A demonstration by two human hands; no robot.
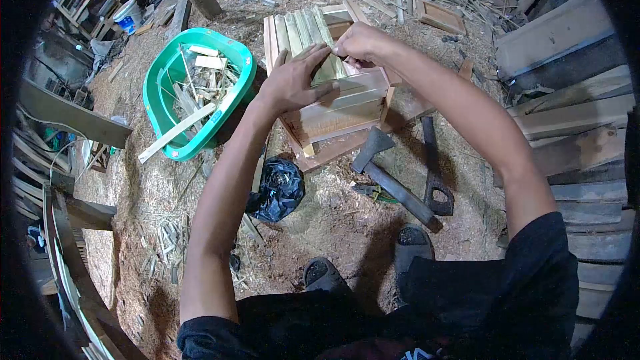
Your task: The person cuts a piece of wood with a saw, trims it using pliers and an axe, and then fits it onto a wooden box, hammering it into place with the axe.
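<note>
Pale wooden slats (293, 35) are lying side by side across the top of a wooden box (340, 120), which is standing at the upper centre of the frame on a flat board (323, 157). The person's left hand (291, 82) is resting palm down, fingers spread wide, over the slats and the box's near edge, lying on them without gripping. The right hand (365, 45) is curling almost closed at the right edge of the slats, its fingertips bunching together; whether it is holding something small, I cannot tell. Left of the box, a green tub (151, 97) is holding wood scraps (210, 80), with one long strip (177, 133) leaning out over its rim; pale stickers (215, 116) are showing on the rim, too small to read. Below the box, a black plastic bag (280, 190) is sitting open, and to its right a hatchet (401, 190) is lying beside a dark tool with a looped handle (431, 153). At the upper left, a white bucket (127, 17) is bearing a blue label, its writing illegible. At the bottom edge, the person's black shirt (280, 323) is showing white lettering (416, 355), apparently including an A, the rest cut off.
</note>
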